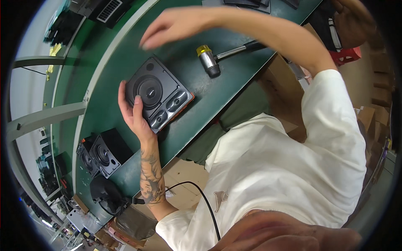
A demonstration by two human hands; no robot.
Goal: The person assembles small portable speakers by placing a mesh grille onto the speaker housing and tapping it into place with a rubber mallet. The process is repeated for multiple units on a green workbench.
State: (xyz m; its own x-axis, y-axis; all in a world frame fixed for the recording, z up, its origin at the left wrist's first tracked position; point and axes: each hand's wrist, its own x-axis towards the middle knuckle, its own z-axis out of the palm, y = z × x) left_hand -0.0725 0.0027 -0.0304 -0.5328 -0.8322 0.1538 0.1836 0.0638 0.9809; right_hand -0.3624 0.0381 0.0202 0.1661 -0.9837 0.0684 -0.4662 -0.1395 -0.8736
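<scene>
My left hand [135, 113] grips a black square speaker [161, 81] by its left side, thumb on the front face and fingers around the edge. A large round cone and two smaller oval drivers in a glossy panel face upward, and an orange strip shows along its lower right side. Above the speaker, apart from it, hangs my right hand [173, 27], a little blurred, with its fingers stretched toward the left and nothing visible in them. Right of the speaker, a mallet [209, 62] with a yellow face, a black face and a metal handle lies on the green bench [188, 54].
Two more speakers [102, 152] stand at the bench's left end, near a black strapped item [106, 194]. Grey frame bars [46, 119] border the bench on the left. Flat black pieces [247, 4] lie at the far edge, and a red stool [346, 56] stands right.
</scene>
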